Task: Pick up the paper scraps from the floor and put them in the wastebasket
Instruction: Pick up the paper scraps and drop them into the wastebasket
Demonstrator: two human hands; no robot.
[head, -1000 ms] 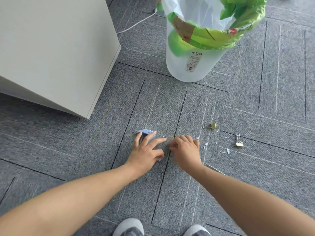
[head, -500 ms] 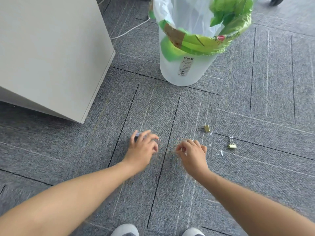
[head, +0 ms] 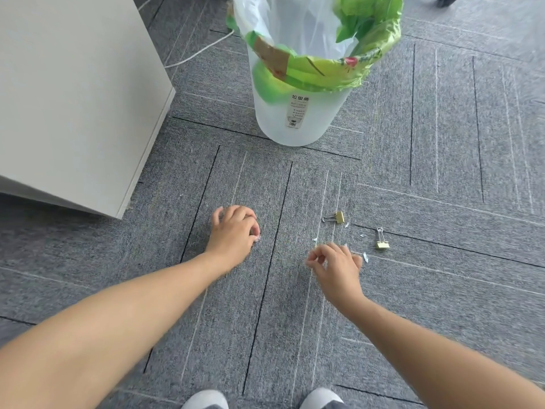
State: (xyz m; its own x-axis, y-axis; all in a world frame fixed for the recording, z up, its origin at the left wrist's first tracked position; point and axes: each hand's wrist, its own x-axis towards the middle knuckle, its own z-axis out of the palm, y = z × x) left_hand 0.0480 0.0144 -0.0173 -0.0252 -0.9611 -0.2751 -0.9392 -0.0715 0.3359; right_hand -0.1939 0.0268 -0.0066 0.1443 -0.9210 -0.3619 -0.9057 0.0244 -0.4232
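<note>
We read 3 Chinese characters, 垃圾桶, at the top of a white label (head: 298,111) on the translucent white plastic wastebasket (head: 295,122); the smaller print below them is too fine to make out. A green printed bag liner (head: 330,75) folds over its rim. The wastebasket stands on the grey striped carpet floor (head: 442,172), ahead of our hands. Small white paper scraps (head: 365,256) lie scattered on the carpet just beside our right hand (head: 336,267), among 2 gold binder clips: 1 (head: 336,217) ahead of that hand, 1 (head: 382,242) to its right. Our right hand's fingers are curled with thumb and forefinger pinched; whether they grip a scrap we cannot tell. Our left hand (head: 234,231) is closed in a loose fist, with a bit of white showing at its fingertips. A pale beige cabinet (head: 73,98) blocks the left side, a white cable (head: 194,54) running behind it. Open carpet spreads to the right of the wastebasket. 2 grey shoe tips (head: 206,399) show at the bottom edge.
</note>
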